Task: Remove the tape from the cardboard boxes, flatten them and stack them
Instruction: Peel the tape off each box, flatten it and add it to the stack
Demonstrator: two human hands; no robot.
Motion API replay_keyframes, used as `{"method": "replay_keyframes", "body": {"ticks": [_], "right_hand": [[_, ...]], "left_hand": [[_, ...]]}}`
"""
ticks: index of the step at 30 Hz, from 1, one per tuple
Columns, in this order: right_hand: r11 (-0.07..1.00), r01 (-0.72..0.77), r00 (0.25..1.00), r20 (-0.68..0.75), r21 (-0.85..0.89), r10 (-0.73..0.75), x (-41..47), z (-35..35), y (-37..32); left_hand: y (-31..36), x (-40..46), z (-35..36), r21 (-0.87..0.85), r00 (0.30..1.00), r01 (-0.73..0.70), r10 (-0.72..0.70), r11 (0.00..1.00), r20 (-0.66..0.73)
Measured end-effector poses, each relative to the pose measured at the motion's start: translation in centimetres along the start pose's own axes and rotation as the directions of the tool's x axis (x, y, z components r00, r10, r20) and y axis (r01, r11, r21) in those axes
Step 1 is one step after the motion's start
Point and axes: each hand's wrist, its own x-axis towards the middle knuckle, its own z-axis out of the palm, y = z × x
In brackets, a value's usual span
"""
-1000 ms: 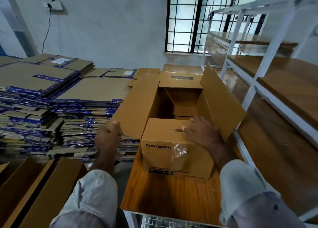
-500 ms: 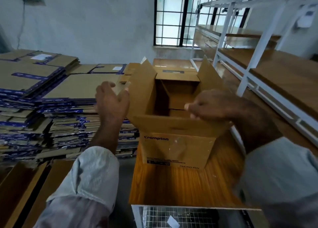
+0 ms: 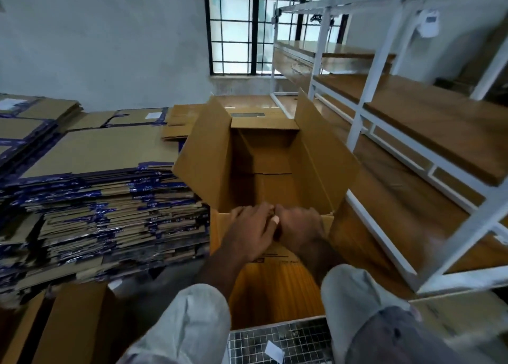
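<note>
Cardboard box: both hands meet on its near flap.

Both hands on open box near flap.

Under the fingers, the box is matt brown cardboard. Below them the table is glossy wood, and left of them the stack is cardboard edged with shiny blue tape.
</note>
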Motion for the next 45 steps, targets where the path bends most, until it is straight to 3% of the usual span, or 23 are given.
{"method": "replay_keyframes", "body": {"ticks": [4,6,9,12,14,17,22,25,28,30,33,37,42,45], "right_hand": [[0.978,-0.001,0.936,0.345,0.207,-0.072,1.1,-4.2,0.3],[0.990,-0.005,0.955,0.293,0.143,-0.037,1.8,-6.6,1.4],[0.986,-0.070,0.988,0.124,-0.152,0.089,2.2,-8.3,3.0],[0.984,-0.166,0.958,0.228,-0.058,0.175,1.5,-8.5,3.8],[0.995,-0.097,0.947,0.306,-0.018,0.097,0.5,-8.1,4.0],[0.994,0.098,0.944,0.313,0.049,-0.108,-1.2,-7.7,2.5],[0.945,0.302,0.901,0.285,0.123,-0.326,-2.6,-7.4,-2.0],[0.883,0.312,0.899,0.191,0.351,-0.394,-1.6,-6.4,-2.9],[0.852,0.270,0.940,0.068,0.449,-0.334,1.0,-5.2,-2.3],[0.897,0.228,0.966,0.028,0.379,-0.258,3.4,-4.4,-1.0],[0.915,0.051,0.982,0.145,0.400,-0.119,7.0,-3.0,2.4],[0.928,-0.094,0.977,0.215,0.359,0.015,11.7,-1.5,6.5],[0.971,-0.120,0.992,-0.003,0.208,0.124,16.6,-2.1,12.4],[0.979,-0.164,0.975,-0.129,0.122,0.180,20.0,-2.0,17.6]], "left_hand": [[-1.3,-0.4,-1.4,0.109,0.998,0.029,-0.034,0.994,0.045],[-2.4,-0.5,-2.3,0.111,0.996,0.068,-0.073,0.991,0.041],[-4.1,-0.5,-3.8,0.124,0.990,0.138,-0.140,0.983,0.011],[-6.8,-1.0,-5.3,0.178,0.982,0.179,-0.186,0.968,0.023],[-8.8,-1.6,-6.6,0.206,0.979,0.193,-0.201,0.959,0.019],[-12.4,-1.8,-8.9,0.313,0.971,0.227,-0.241,0.922,0.006],[-14.2,-1.0,-12.6,0.453,0.873,0.457,-0.483,0.765,-0.063],[-8.4,-0.2,-11.5,0.210,0.929,0.364,-0.371,0.907,-0.010],[-3.1,0.1,-8.0,-0.099,0.915,0.375,-0.352,0.922,0.197],[-1.9,-0.1,-6.0,-0.027,0.874,0.425,-0.402,0.905,0.273],[-2.0,-0.3,-5.2,0.226,0.849,0.433,-0.479,0.873,0.223],[-1.8,0.6,-5.4,0.251,0.811,0.490,-0.542,0.835,0.221],[-2.2,1.1,-5.6,0.207,0.814,0.508,-0.544,0.836,0.201],[-2.5,1.9,-5.9,0.227,0.760,0.557,-0.600,0.799,0.248]]}}
